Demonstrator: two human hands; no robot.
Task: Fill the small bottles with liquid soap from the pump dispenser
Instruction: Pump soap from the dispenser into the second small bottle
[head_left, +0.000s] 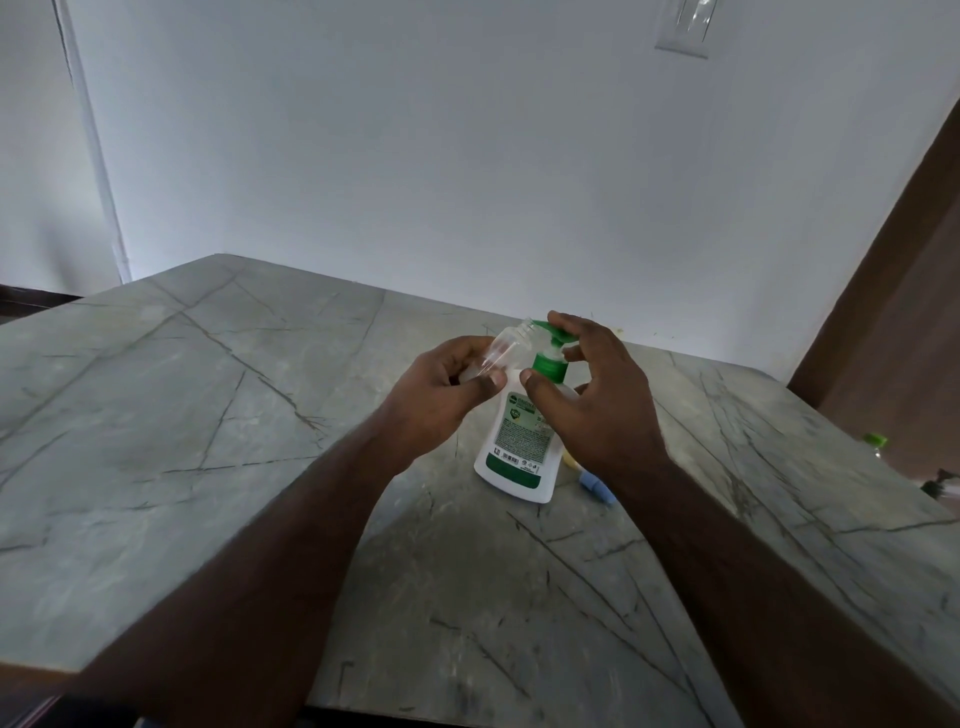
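A white soap dispenser (519, 447) with a green pump head (548, 358) stands on the grey marble table (208, 415). My left hand (441, 395) grips a small clear bottle (511, 345), tilted, its open threaded neck right at the pump's green nozzle. My right hand (592, 395) wraps the dispenser's top, with a finger laid over the pump head and the thumb against the green collar. A small blue cap or bottle (597, 486) lies on the table just right of the dispenser, partly hidden by my right wrist.
A yellowish object (569, 460) peeks out behind the dispenser. At the table's right edge sit a green-capped item (875, 441) and a dark object (943, 480). White walls rise behind the table; a brown door stands at the right.
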